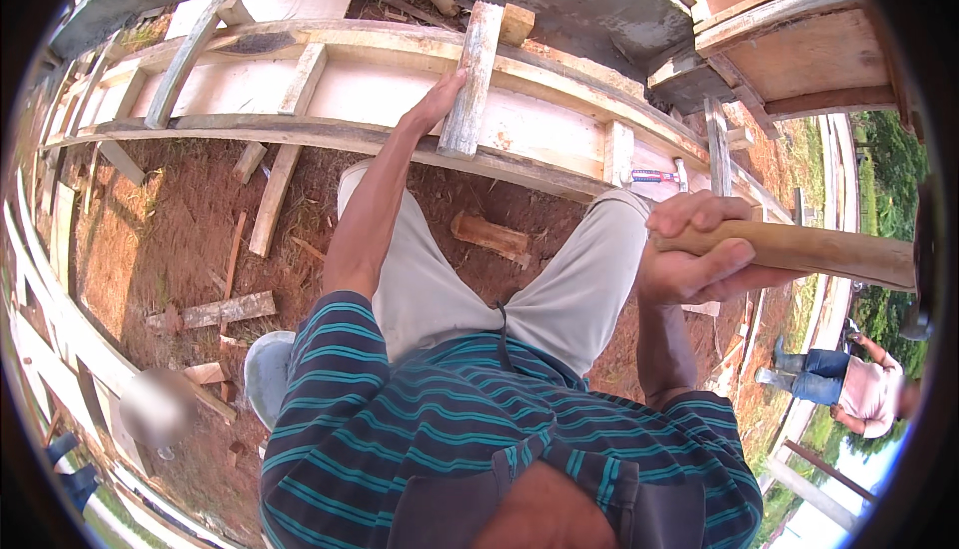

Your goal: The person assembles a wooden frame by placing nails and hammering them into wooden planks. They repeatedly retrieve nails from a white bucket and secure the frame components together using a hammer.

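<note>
**Clerk:** Grip, item one: right hand point(699, 249), fingers wrapped fully round a wooden handle point(799, 252), near right of the scene. The handle runs off to the right; a dark lump at its far end, at the picture's rim, is probably a hammer head, too dim to confirm.

**Checker:** Item two?

**Clerk:** Left hand point(440, 99), arm stretched far, open palm and fingers pressed flat against the left edge of a short upright batten point(472, 79). Nothing enclosed; it steadies only. The batten lies across the long curved timber formwork point(330, 84), far centre.

**Checker:** Hazards to enter?

**Clerk:** First, fingers sit right beside the batten; a blow landing off-line would likely catch them. Second, the batten is held by pressure alone, so a strike could skew it across the rails. Third, the person appears to straddle the work above red soil point(170, 239) scattered with timber offcuts point(215, 311); a hard swing could upset balance, and the offcuts make poor footing.

**Checker:** Anything else nearby?

**Clerk:** A second person point(849, 389) crouches at near right, below the handle's end. A loose head or a wide backswing would travel that way.
</note>
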Tool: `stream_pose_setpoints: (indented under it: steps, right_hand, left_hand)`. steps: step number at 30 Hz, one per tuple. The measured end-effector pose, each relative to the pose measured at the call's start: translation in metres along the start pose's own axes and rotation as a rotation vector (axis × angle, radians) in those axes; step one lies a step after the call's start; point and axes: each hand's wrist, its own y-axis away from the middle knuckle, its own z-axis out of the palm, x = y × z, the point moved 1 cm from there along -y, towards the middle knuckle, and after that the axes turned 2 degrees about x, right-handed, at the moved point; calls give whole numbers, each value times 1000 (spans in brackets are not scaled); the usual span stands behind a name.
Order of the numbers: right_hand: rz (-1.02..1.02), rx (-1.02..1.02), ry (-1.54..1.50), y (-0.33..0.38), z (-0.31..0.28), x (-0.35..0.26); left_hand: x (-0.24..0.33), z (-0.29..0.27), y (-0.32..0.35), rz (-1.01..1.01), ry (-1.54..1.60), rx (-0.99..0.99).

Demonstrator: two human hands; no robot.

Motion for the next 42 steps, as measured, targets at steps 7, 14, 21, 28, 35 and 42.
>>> stream_pose_setpoints:
  steps: [7,14,21,28,35,42]
  right_hand:
    - [600,-1025,814,89,-29,60]
    - [444,-994,847,106,-54,89]
    - [1024,-776,863,81,-47,105]
    - [715,-643,986,78,-65,196]
    - [617,-736,907,99,-68,203]
    - [651,-702,856,98,-43,186]
  left_hand:
    - [8,-24,9,-44,82,-108]
    - [8,-9,20,251,-267,532]
    - [7,-64,268,416,-272,996]
    - [-143,-101,523,-553,-298,1358]
    - [-277,-88,566,-873,359,1465]
    - [-308,-97,551,-728,-24,1655]
